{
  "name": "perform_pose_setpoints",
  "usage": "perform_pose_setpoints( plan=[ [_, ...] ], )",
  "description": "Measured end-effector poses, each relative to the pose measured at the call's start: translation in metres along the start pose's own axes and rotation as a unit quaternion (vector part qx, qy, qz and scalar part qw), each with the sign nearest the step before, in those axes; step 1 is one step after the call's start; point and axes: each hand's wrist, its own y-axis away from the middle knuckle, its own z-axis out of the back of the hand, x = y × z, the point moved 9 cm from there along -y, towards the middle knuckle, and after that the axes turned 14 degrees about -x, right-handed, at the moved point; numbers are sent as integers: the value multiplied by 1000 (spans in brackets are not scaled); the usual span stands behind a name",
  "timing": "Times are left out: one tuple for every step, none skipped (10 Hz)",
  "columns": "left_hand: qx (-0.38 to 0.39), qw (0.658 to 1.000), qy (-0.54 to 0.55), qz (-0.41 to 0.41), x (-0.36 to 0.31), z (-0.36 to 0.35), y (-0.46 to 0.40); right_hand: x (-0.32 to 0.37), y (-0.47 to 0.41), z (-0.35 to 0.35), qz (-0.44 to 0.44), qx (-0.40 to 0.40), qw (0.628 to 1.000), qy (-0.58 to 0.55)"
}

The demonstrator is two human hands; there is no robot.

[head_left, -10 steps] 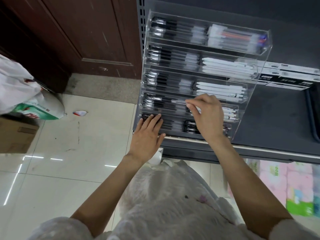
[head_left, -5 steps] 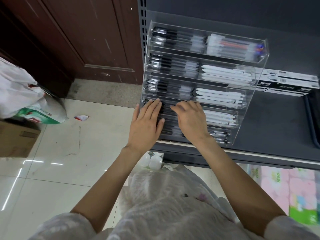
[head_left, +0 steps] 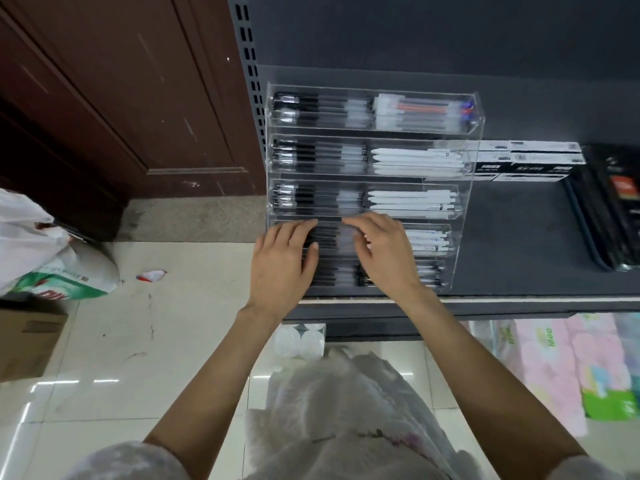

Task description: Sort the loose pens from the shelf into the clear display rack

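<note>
Since half a second ago the right hand [head_left: 382, 252] has stayed over the fourth tier and spread a little flatter, while the left hand [head_left: 282, 261] has slid slightly lower along the same tier; a second ago the right hand was pinching a pen over the tier's right half. Now both hands lie palm-down on the black pens [head_left: 327, 237] in the fourth tier down of the clear acrylic stepped display rack [head_left: 464, 188]. Each grip is loose and wide, fingers nearly straight, pressing or levelling the pens, not pinching one. No pen is visibly held, though the palms hide what lies beneath.

At three o'clock of the right hand, the same tier holds white pens [head_left: 427, 239]. The rack stands on the dark grey shelf [head_left: 519, 237], with black flat boxes [head_left: 519, 166] at two o'clock. Below, at seven o'clock, is the pale tiled floor [head_left: 138, 341], a white plastic bag [head_left: 41, 251] and a brown cardboard box [head_left: 24, 341].

The likely risk is sideways pressure: pushing the black pens toward three o'clock could nudge them into the white ones, or heavy hands could shift the light rack toward the shelf edge.
</note>
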Motion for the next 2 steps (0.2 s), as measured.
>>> perform_pose_setpoints(
  plan=[
    [-32, 994, 90, 51, -8, 13, -13, -8, -2, 27, -29, -53, 998, 1],
    [-59, 961, 187, 192, -3, 16, -12, -6, 3, 64, -34, -123, 992, 14]
  ],
)
